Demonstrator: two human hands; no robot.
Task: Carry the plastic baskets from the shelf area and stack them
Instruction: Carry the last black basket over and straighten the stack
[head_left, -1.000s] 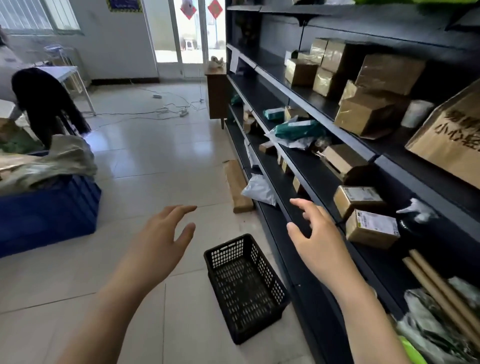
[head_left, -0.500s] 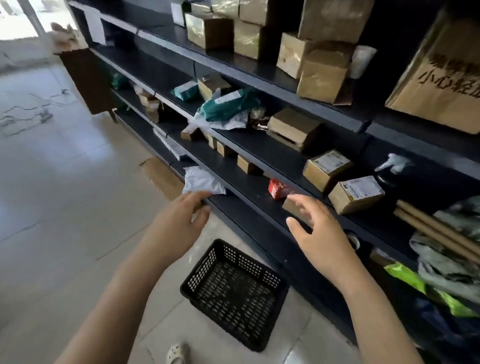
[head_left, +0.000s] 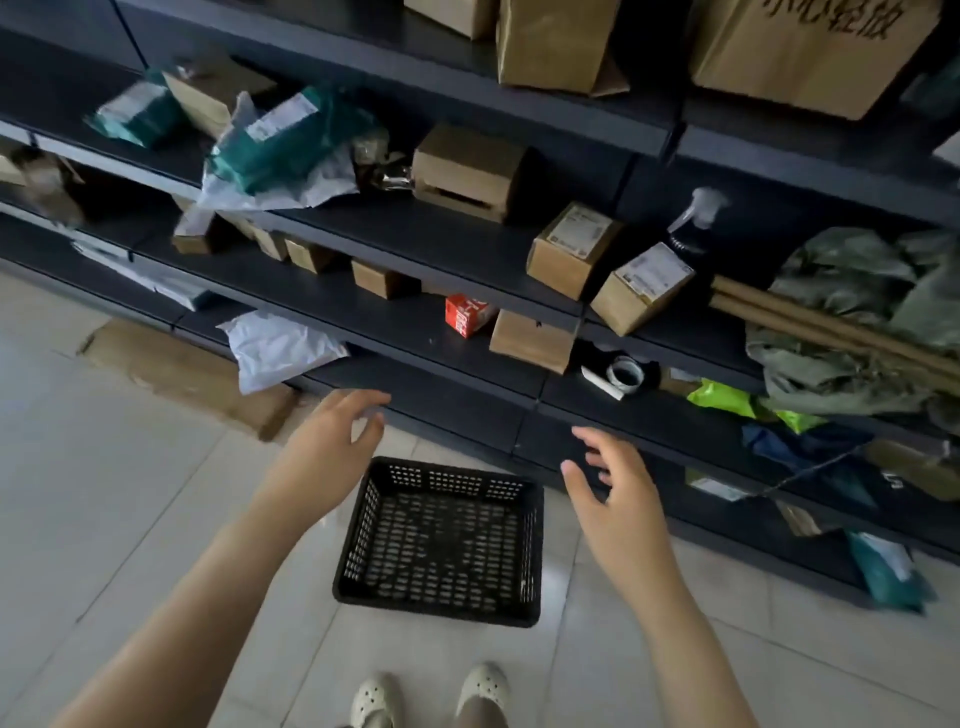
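The black plastic basket (head_left: 441, 551) sat on the pale tiled floor (head_left: 104, 493), just in front of the lowest tier of the dark shelving unit (head_left: 457, 395). It stood upright with its open side up, nothing inside it, and its perforated walls and base were plain to see. No other basket showed in the view.

Both bare arms reached forward and down towards it. The left hand (head_left: 327, 447) hung above the basket's far left corner, its grip apart: the fingers were spread and only lightly bent, and they held nothing. The right hand (head_left: 618, 499) hung just beside the basket's far right corner, over the edge of the bottom shelf. Its grip was likewise apart, with loose fingers and the thumb out to the side. Neither hand touched the basket.

At the bottom edge of the view a pair of cream clogs (head_left: 483, 686) stood on the tiles, near the basket's closer rim.

The shelves carried many parcels. A small red box (head_left: 465, 314) lay near the front of one tier, beside a plain brown carton (head_left: 530, 340). Two labelled cardboard boxes (head_left: 571, 249) sat tilted on the tier above, next to a spray bottle (head_left: 691, 223). A white poly mailer (head_left: 280, 348) drooped over a shelf edge to the left, and a roll of tape (head_left: 626, 374) lay to the right of the brown carton. Long cardboard tubes (head_left: 831, 322) rested across crumpled grey-green bags at the far right. A flattened cardboard carton (head_left: 192, 374) lay on the floor against the shelving.
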